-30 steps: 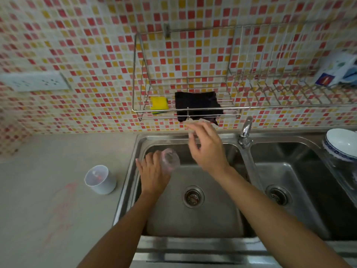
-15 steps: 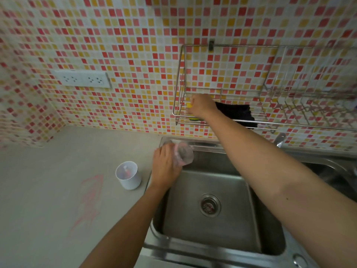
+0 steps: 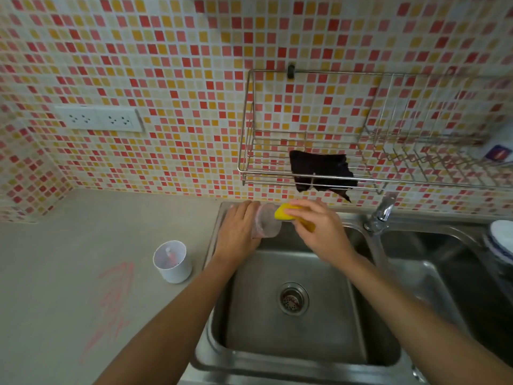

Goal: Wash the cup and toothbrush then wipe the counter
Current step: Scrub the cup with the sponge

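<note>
Mosaic tiles in red and yellow ran behind a grey counter (image 3: 69, 273) with pink scribbles (image 3: 111, 307) on it, so wiping was probably still to come. A white holder (image 3: 172, 262) stood beside the sink (image 3: 291, 323), toothbrush (image 3: 170, 257) inside, waiting I guess. Over the basin, the left hand (image 3: 239, 232) wrapped around a clear cup (image 3: 267, 222), tipped sideways with its mouth toward the right hand (image 3: 319, 230), which pinched a yellow sponge (image 3: 286, 212) against the rim. A dark cloth (image 3: 322, 170) hung on the wire rack (image 3: 305, 126) above.
</note>
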Motion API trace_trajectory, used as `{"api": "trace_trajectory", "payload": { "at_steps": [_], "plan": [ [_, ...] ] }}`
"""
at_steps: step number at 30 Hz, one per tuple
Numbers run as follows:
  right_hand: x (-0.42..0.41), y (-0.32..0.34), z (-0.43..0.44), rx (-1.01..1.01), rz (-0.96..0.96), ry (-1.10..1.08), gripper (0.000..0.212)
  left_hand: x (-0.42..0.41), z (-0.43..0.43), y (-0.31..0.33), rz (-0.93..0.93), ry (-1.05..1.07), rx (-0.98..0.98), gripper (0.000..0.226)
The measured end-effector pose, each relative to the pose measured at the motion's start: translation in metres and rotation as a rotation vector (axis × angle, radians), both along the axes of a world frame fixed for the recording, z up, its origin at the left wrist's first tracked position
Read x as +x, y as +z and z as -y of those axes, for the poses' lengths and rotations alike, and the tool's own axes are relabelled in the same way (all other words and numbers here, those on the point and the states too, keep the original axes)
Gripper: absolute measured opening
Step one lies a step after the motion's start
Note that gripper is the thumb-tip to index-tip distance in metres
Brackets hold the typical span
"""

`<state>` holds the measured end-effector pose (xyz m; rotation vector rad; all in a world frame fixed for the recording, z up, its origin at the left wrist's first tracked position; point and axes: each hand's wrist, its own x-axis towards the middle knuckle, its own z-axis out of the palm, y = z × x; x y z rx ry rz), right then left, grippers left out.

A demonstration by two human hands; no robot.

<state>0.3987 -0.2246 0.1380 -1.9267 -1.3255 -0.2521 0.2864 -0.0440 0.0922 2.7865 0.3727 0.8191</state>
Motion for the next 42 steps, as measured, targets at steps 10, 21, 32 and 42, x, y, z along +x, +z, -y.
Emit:
{"api": "trace_trajectory", "payload": {
  "at_steps": [10, 21, 32, 42],
  "plan": [
    [0.009, -0.027, 0.028, -0.174, 0.063, -0.012, 0.033, 0.036, 0.035, 0.014, -0.026, -0.118, 0.011, 0.06],
    [0.015, -0.032, 0.025, -0.144, -0.096, -0.064, 0.03, 0.049, 0.039, 0.007, -0.063, -0.113, -0.115, 0.066],
    [0.041, -0.037, 0.034, -0.298, 0.152, 0.096, 0.029, 0.049, 0.031, 0.004, -0.086, -0.201, -0.175, 0.069],
    [0.037, -0.032, 0.039, -0.212, 0.174, 0.052, 0.022, 0.043, 0.036, 0.002, -0.15, -0.259, -0.55, 0.097]
  ]
}}
